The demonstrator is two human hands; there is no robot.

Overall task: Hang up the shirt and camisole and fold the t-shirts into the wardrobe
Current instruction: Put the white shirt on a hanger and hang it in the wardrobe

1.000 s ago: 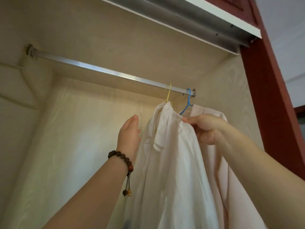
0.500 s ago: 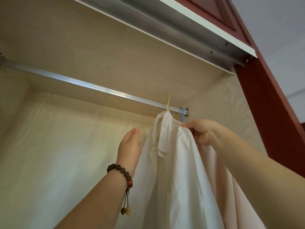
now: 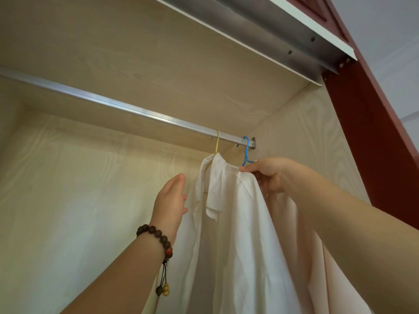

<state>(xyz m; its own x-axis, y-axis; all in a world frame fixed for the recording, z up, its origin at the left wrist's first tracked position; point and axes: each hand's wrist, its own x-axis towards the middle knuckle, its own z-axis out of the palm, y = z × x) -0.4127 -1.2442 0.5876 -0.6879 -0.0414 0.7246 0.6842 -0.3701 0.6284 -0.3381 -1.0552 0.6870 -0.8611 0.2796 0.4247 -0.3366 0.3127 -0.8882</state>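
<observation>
A white shirt (image 3: 235, 223) hangs from a yellow hanger (image 3: 218, 141) hooked over the silver wardrobe rail (image 3: 113, 104). My right hand (image 3: 269, 175) pinches the shirt's right shoulder near the collar. Just left of the shirt, my left hand (image 3: 171, 200) is raised with its fingers straight, holding nothing. A pale pink garment (image 3: 317, 257) hangs behind the shirt on a blue hanger (image 3: 246, 150) at the rail's right end, mostly hidden by my right arm.
The pale wood back panel (image 3: 79, 200) and the right side wall (image 3: 313, 137) enclose the space. A metal door track (image 3: 260, 26) runs overhead, and a dark red frame post (image 3: 374, 143) stands at the right. The rail left of the hangers is bare.
The view has tilted up and shifted right, so the rail's left end is out of frame. Both hands keep their places at the shirt; the right still pinches its shoulder.
</observation>
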